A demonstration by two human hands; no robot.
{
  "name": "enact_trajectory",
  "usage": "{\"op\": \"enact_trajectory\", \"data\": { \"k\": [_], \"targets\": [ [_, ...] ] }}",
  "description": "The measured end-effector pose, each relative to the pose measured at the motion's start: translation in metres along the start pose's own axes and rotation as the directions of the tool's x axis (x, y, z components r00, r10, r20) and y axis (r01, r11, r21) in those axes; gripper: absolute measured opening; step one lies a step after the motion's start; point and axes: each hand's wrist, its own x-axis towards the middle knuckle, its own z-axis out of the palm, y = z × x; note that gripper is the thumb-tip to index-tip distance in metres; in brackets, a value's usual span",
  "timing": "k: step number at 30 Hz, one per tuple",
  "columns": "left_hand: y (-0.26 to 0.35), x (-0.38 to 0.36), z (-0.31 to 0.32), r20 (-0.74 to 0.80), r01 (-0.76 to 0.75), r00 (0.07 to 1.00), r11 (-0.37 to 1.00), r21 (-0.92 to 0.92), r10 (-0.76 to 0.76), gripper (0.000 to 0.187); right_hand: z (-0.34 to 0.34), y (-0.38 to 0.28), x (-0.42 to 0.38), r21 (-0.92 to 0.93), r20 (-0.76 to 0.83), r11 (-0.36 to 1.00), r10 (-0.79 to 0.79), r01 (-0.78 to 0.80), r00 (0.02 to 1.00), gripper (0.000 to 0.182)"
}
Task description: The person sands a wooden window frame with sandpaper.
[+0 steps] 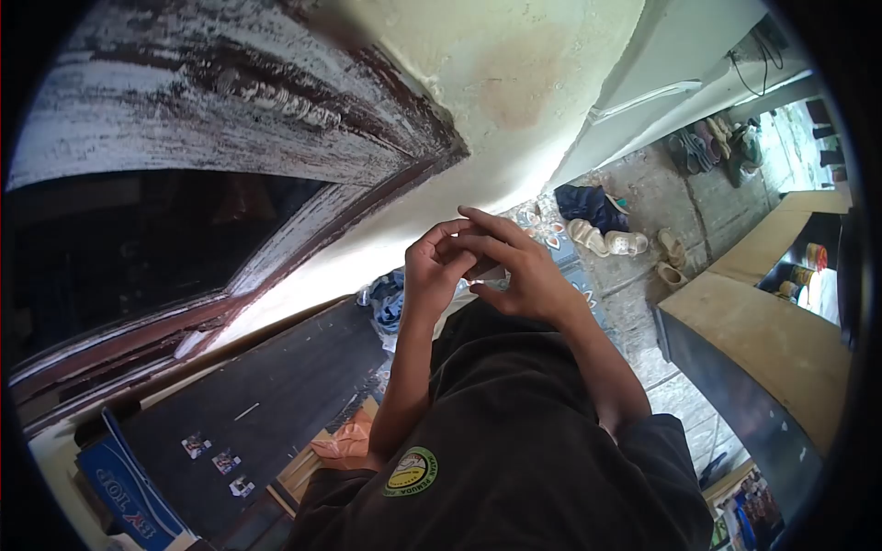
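My left hand [435, 266] and my right hand [521, 269] are raised together in front of my dark shirt [496, 432]. The left fingers are bent and closed, touching the right fingers. The right hand curves over them, its thumb lower and pointing left. Between the two hands shows a small brownish-grey thing [494, 274], mostly covered by fingers. I cannot make out what it is.
On the left, a dark bench top [266, 395] bears small picture cards [226, 460] and a blue box [129, 487]. Above is a worn window frame [367, 174]. Pale sandals [606, 241] lie on the floor. A wooden-topped counter [763, 321] stands at right.
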Motion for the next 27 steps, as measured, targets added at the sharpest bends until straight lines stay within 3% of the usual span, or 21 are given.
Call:
{"op": "enact_trajectory", "data": {
  "k": [1,3,5,7,9,10,11,13,14,15,17,18,19,20,21,23,24,27],
  "targets": [
    [0.000,0.003,-0.004,0.047,0.084,0.996,0.980,-0.181,-0.077,0.034,-0.003,0.003,0.001,0.015,-0.024,1.000,-0.006,0.006,1.000,0.061],
    [-0.004,0.007,-0.020,0.129,0.121,0.987,0.966,-0.230,-0.093,0.041,-0.003,0.008,-0.001,-0.073,0.036,0.993,-0.090,0.092,0.995,0.060],
    [-0.001,0.013,-0.026,0.315,0.238,0.942,0.886,-0.397,-0.112,0.051,0.009,0.008,-0.001,-0.126,-0.099,0.985,-0.132,0.119,0.986,0.057],
    [0.003,0.012,-0.027,0.341,0.272,0.930,0.882,-0.385,-0.137,0.048,0.021,0.014,-0.001,-0.140,-0.234,0.983,-0.152,0.121,0.960,0.049],
    [0.006,0.014,-0.034,0.269,0.164,0.960,0.940,-0.300,-0.082,0.049,0.028,0.012,0.008,-0.093,-0.336,0.987,-0.155,0.131,0.929,0.044],
    [0.020,0.012,-0.035,0.305,0.123,0.949,0.982,-0.146,-0.073,0.054,0.034,0.013,0.010,0.050,-0.357,0.989,-0.110,0.137,0.928,0.043],
    [0.024,0.014,-0.044,0.331,0.142,0.939,0.983,-0.116,-0.096,0.054,0.040,0.012,0.012,0.193,-0.376,0.971,-0.061,0.142,0.925,0.042],
    [0.031,0.020,-0.058,0.410,0.148,0.911,0.963,-0.227,-0.043,0.064,0.054,0.007,0.020,0.207,-0.433,0.975,0.012,0.086,0.901,0.031],
    [0.045,0.018,-0.058,0.405,0.046,0.914,0.998,-0.050,-0.022,0.068,0.069,0.005,0.029,0.529,-0.524,0.847,0.275,0.055,0.806,0.026],
    [0.054,0.018,-0.064,0.406,-0.004,0.914,0.999,0.051,-0.017,0.062,0.081,0.002,0.038,0.783,-0.503,0.614,0.533,0.098,0.680,0.021],
    [0.066,0.018,-0.079,0.387,-0.113,0.922,0.971,0.209,0.024,0.054,0.091,-0.001,0.055,0.759,-0.538,0.648,0.565,0.068,0.625,0.023],
    [0.067,0.018,-0.086,0.395,-0.117,0.918,0.972,0.206,0.026,0.054,0.098,0.000,0.061,0.691,-0.631,0.717,0.536,0.091,0.561,0.023],
    [0.069,0.017,-0.093,0.400,-0.134,0.916,0.968,0.211,0.040,0.051,0.105,-0.002,0.069,0.616,-0.718,0.780,0.497,0.111,0.486,0.023],
    [0.070,0.017,-0.099,0.411,-0.152,0.910,0.964,0.220,0.050,0.048,0.103,-0.010,0.077,0.435,-0.840,0.890,0.347,0.135,0.416,0.023],
    [0.071,0.016,-0.105,0.436,-0.161,0.899,0.961,0.227,0.048,0.048,0.104,-0.011,0.084,0.423,-0.855,0.895,0.342,0.143,0.390,0.023],
    [0.070,0.014,-0.114,0.485,-0.118,0.874,0.954,0.276,-0.032,0.045,0.105,-0.008,0.098,0.101,-0.979,0.994,0.108,-0.049,0.175,0.024],
    [0.070,0.011,-0.115,0.482,-0.099,0.874,0.946,0.310,-0.066,0.041,0.110,-0.007,0.110,0.092,-0.993,0.992,0.098,-0.083,0.072,0.028],
    [0.061,0.010,-0.134,0.442,-0.119,0.896,0.946,0.301,-0.028,0.035,0.162,-0.008,0.139,-0.016,-0.994,0.998,-0.009,-0.059,0.108,0.039]
  ]
}}
